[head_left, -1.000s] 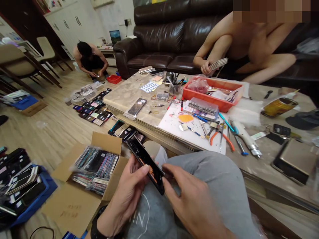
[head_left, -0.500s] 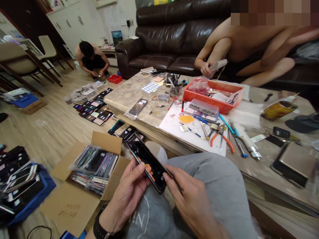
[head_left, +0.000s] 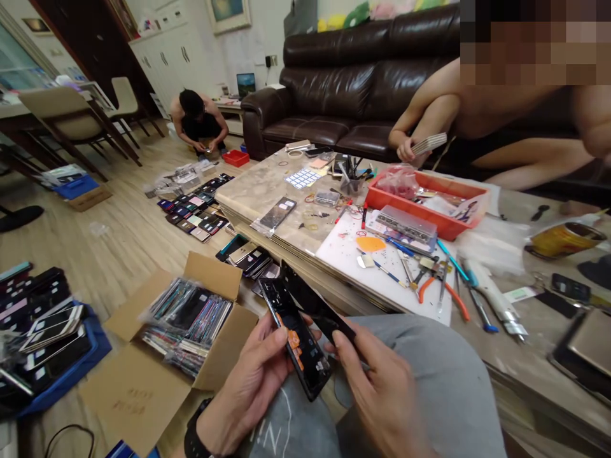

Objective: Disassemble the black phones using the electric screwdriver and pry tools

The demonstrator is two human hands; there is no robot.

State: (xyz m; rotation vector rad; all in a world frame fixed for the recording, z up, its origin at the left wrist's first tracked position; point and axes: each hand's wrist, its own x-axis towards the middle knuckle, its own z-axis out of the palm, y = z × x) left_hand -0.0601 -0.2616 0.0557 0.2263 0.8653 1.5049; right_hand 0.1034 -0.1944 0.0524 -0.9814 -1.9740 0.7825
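My left hand [head_left: 248,388] grips a black phone body [head_left: 296,346] lying open, with orange parts showing inside. My right hand [head_left: 377,388] pinches a black back cover [head_left: 317,308] that is lifted off the body along its right side. Both hands are over my lap in grey trousers, just in front of the low marble table [head_left: 267,184]. A black watch sits on my left wrist.
A cardboard box [head_left: 143,381] of bagged phone parts stands at my left, a blue tray of phones [head_left: 42,346] further left. On the table lie a white mat with pliers [head_left: 436,286], a red tray [head_left: 429,219]. Two other people work nearby, one on the sofa [head_left: 353,89].
The black cover has separated from the phone body and my right hand has pulled it up and to the right. The camera has tilted up and swung left a little.
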